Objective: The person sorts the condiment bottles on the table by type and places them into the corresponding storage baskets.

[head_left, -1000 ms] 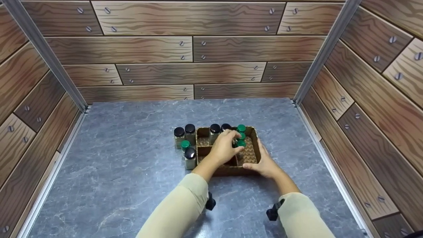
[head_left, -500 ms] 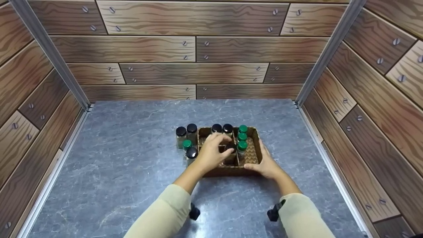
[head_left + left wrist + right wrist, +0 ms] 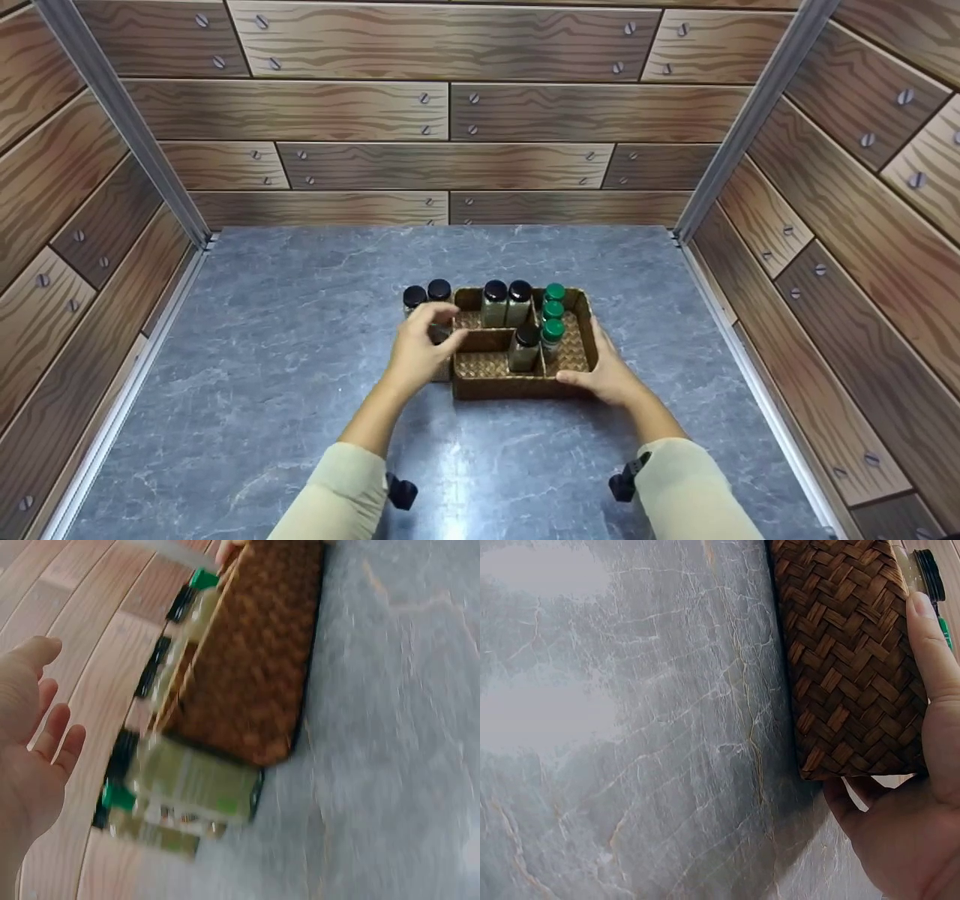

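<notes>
A brown woven basket with three compartments stands on the table. My right hand holds its front right corner, thumb at the front rim and fingers along the right side. My left hand hovers at the basket's left side with nothing in it, thumb and fingers apart. In the basket, two black-capped jars stand in the back left compartment. One black-capped jar is in the front left one. Three green-capped jars line the right compartment's left wall.
Outside the basket's left wall stand several more jars; two black caps show behind my left hand, which hides the others in the head view. The left wrist view shows a green cap among them. Wood-patterned walls enclose the grey marbled table.
My left hand has let go of the black-capped jar in the front left compartment and moved left to the jars outside. The right hand has stayed on the basket's corner.
</notes>
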Available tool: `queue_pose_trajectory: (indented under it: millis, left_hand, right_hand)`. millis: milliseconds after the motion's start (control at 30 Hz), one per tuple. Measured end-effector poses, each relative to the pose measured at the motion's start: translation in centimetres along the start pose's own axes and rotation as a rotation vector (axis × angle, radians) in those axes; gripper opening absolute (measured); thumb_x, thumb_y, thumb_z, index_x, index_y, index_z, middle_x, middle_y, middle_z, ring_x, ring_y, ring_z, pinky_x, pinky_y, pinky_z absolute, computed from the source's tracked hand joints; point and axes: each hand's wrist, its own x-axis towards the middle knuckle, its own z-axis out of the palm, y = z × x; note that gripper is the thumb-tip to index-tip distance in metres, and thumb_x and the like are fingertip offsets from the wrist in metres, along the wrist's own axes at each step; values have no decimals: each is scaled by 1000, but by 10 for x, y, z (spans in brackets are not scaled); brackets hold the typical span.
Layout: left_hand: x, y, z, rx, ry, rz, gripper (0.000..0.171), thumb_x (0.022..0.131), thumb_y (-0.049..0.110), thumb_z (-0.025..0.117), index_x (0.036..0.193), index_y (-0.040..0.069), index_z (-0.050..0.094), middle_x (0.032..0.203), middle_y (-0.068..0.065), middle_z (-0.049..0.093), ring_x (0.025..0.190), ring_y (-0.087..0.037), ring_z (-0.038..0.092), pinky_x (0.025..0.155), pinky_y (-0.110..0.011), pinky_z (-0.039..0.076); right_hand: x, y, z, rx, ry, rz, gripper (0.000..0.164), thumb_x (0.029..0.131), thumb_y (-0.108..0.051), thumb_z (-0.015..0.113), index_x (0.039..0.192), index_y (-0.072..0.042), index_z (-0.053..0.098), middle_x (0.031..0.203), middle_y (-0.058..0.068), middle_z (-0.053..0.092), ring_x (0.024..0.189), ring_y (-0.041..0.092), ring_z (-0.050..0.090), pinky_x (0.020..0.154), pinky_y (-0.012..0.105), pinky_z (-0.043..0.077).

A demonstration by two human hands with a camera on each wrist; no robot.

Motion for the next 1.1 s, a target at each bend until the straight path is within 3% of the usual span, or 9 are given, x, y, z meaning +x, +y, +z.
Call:
queue_pose_trajectory:
  millis: [167, 433, 733, 1100]
  left_hand:
    - [-4, -17, -14, -31, 33, -38, 33, 94, 11, 84, 122, 2, 71, 123, -15, 73, 113, -41, 70, 100, -55, 62]
    - [5, -33, -31, -30, 65, -72, 34, 94, 8, 83, 124, 0, 69, 123, -22, 71, 113, -42, 71, 101, -57, 61]
    - [20, -45, -45, 29, 101, -98, 35, 94, 7, 83, 124, -4, 69, 126, -22, 69, 115, -46, 69, 101, -58, 61]
    - [41, -61, -59, 143, 67, -179, 34, 97, 13, 81, 126, 1, 69, 129, -20, 67, 118, -37, 68, 105, -53, 61]
  right_hand:
    - [0, 2, -2, 9, 1, -5, 143, 84, -37, 95, 173, -10, -13, 181, 30, -4, 166, 54, 7, 136, 66, 10]
    - [-1, 3, -4, 9, 2, -8, 143, 84, -38, 95, 173, -11, -13, 180, 31, -4, 166, 55, 7, 136, 67, 10]
    - [-1, 3, -4, 13, 1, -15, 143, 84, -37, 95, 173, -11, -13, 180, 30, -4, 166, 54, 6, 136, 67, 9]
    - [1, -1, -1, -13, -16, 5, 141, 85, -38, 94, 173, -10, -13, 181, 29, -6, 166, 55, 5, 135, 68, 10]
